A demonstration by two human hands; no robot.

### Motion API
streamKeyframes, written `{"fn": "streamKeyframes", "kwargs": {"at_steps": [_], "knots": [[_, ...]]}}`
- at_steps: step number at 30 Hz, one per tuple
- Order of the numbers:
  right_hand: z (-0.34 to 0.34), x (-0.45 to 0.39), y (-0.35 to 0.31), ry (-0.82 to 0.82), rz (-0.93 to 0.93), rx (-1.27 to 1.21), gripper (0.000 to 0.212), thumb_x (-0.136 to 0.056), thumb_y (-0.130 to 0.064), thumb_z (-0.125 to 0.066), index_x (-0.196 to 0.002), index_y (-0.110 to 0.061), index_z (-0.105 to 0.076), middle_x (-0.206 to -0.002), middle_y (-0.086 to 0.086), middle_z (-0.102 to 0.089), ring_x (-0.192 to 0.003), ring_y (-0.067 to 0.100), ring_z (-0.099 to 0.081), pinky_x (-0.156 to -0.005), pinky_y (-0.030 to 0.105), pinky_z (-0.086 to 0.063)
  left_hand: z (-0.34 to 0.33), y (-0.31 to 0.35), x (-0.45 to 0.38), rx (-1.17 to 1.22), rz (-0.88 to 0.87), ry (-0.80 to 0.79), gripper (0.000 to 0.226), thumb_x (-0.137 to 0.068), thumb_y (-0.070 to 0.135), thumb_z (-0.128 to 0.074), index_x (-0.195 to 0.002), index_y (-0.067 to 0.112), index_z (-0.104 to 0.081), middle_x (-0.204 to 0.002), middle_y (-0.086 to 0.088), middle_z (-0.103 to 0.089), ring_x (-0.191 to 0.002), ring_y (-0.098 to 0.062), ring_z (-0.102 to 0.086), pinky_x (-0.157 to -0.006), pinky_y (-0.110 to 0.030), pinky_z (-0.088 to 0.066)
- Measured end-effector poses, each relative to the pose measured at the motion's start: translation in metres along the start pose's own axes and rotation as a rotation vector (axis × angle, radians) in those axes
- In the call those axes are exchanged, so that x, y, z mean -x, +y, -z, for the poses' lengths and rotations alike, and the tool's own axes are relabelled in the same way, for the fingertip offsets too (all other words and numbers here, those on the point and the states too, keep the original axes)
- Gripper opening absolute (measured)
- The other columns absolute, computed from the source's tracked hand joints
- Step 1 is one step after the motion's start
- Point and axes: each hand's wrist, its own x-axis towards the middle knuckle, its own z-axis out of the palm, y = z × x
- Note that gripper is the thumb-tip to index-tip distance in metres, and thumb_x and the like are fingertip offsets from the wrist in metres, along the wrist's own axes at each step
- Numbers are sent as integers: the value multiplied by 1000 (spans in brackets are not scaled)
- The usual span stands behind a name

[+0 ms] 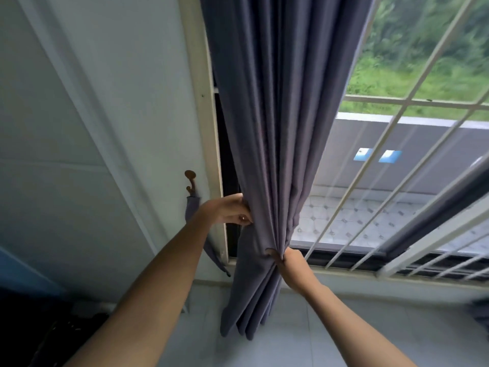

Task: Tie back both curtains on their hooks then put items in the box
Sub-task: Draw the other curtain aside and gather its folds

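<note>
No readable text, labels, numbers or signs appear anywhere, on the wall or beyond the window.

Curtain (pixel 277 128) matt grey-blue cloth; hook (pixel 191 181) brownish, perhaps metal; window bars (pixel 370 165) smooth cream paint.

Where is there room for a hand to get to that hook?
Bare wall lies open left of the hook. It is tight between the hook and the curtain: left hand, hanging tie-back strap and window frame crowd there.
</note>
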Motion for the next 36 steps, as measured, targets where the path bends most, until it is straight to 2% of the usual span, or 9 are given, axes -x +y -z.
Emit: {"fn": "streamKeyframes", "kwargs": {"at_steps": [4,7,12,17,21,25,28,32,36], "knots": [[-7,5,4,129,-33,78,49,-98,-48,-28,-76,-10,-50,-87,20,-66,-82,37,-58,-62,35,-28,-12,-12,11,20,-92,237,22,-80,4,-73,-98,7,-62,-96,-13,-66,-90,-22,-65,-84,-32,-57],[-21,8,6,243,-50,132,35,-101,-32,-40,-74,-10,-46,-81,20,-66,-78,41,-59,-58,35,-28,-39,-41,15,-124,-308,586,15,-82,21,-74,-75,12,-63,-72,-4,-66,-67,-16,-62,-67,-28,-52],[-47,5,3,259,-47,264,18,-98,-18,-45,-97,-4,-58,-91,19,-67,-84,45,-59,-60,33,-29,-74,-76,20,-26,-557,986,37,-87,17,-65,-60,30,-44,-50,17,-51,-51,1,-48,-49,-14,-31],[-68,5,-7,209,-52,324,30,-95,-12,-38,-122,-9,-50,-105,16,-65,-91,42,-60,-63,33,-31,-68,-86,29,1,-530,958,21,-86,28,-61,-72,16,-53,-52,-1,-56,-60,-3,-50,-54,-34,-44],[-80,-4,-27,165,-68,331,34,-94,-8,-31,-127,-10,-40,-110,14,-60,-92,39,-60,-63,34,-36,-63,-91,39,-94,-523,948,42,-86,25,-60,-52,22,-35,-46,0,-35,-61,-6,-23,-49,-29,-31],[-91,-13,-43,166,-89,382,40,-95,-7,-29,-136,-6,-28,-109,15,-58,-88,37,-62,-61,37,-42,-52,-89,50,-153,-412,790,36,-91,16,-51,-56,12,-42,-52,-6,-47,-56,-26,-45,-54,-34,-32],[-101,-20,-49,153,-104,442,63,-94,-3,-32,-149,-3,-1,-117,15,-56,-88,36,-64,-62,36,-41,-39,-84,61,-258,-339,687,23,-94,13,-46,-81,-4,-56,-83,-20,-65,-82,-35,-62,-63,-32,-38],[-111,-23,-56,150,-121,542,69,-96,-2,-33,-148,3,11,-119,13,-54,-87,31,-67,-60,34,-41,-30,-77,78,-400,-287,512,8,-86,0,-50,-82,7,-50,-89,-10,-63,-92,-30,-62,-72,-26,-43],[-116,-19,-63,121,-136,565,68,-98,-7,-33,-149,2,11,-117,11,-53,-85,28,-66,-57,34,-41,-25,-88,81,-443,-289,462,29,-71,38,-67,-99,30,-59,-98,7,-69,-99,-19,-61,-88,-46,-48]]}}
